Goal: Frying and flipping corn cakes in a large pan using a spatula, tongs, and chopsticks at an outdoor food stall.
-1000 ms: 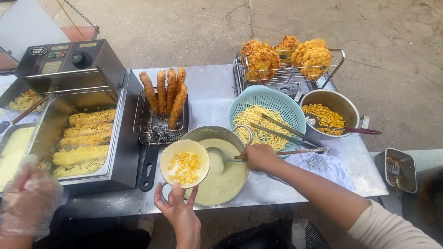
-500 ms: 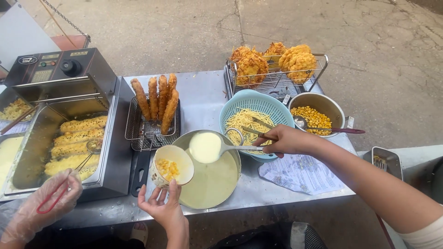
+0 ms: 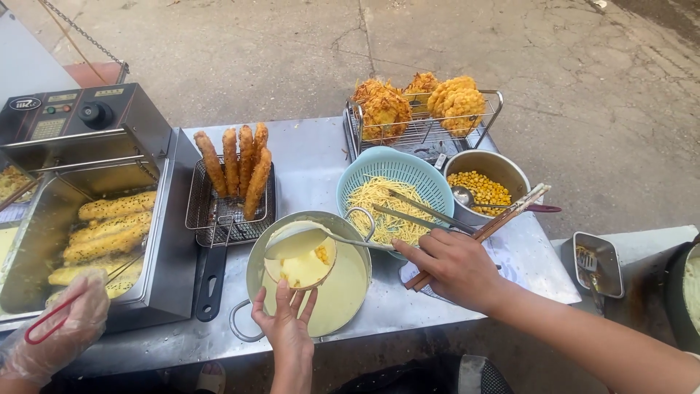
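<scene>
Setting: outdoor stall, cracked grey concrete ground [image 3: 583,87] beyond the stainless steel table [image 3: 313,157].
Left hand [image 3: 286,328]: palm up, fingers spread and cupped beneath the small round cream-coloured bowl [image 3: 300,266], supporting it from below over the batter pot.
Right hand [image 3: 456,266]: fingers closed on the handle of the metal ladle [image 3: 295,239] and on a pair of wooden chopsticks [image 3: 485,230]; ladle cup full of pale batter, tilted directly over the bowl.
Bowl contents: yellow corn kernels, partly covered by the ladle.
Batter pot: round steel pot with side handles [image 3: 251,273], holding pale yellow batter, at the table's near edge.
Behind the pot: light blue plastic colander [image 3: 397,168] with pale noodle-like strands and metal tongs [image 3: 419,211] lying across them.
Right of colander: steel bowl of yellow corn kernels [image 3: 485,182] with a spoon inside.
Far edge: wire rack [image 3: 423,128] bearing golden fried clusters.
Centre-left: black-handled wire fry basket [image 3: 230,208] with long breaded sticks standing upright.
Left side: electric deep fryer of stainless steel [image 3: 87,197], battered pieces lying in its oil.
Lower left corner: another person's hand in a clear plastic glove [image 3: 62,328], closed on red-handled tongs.
Lower right: small metal tray [image 3: 598,263] on a separate grey surface beside the table.
</scene>
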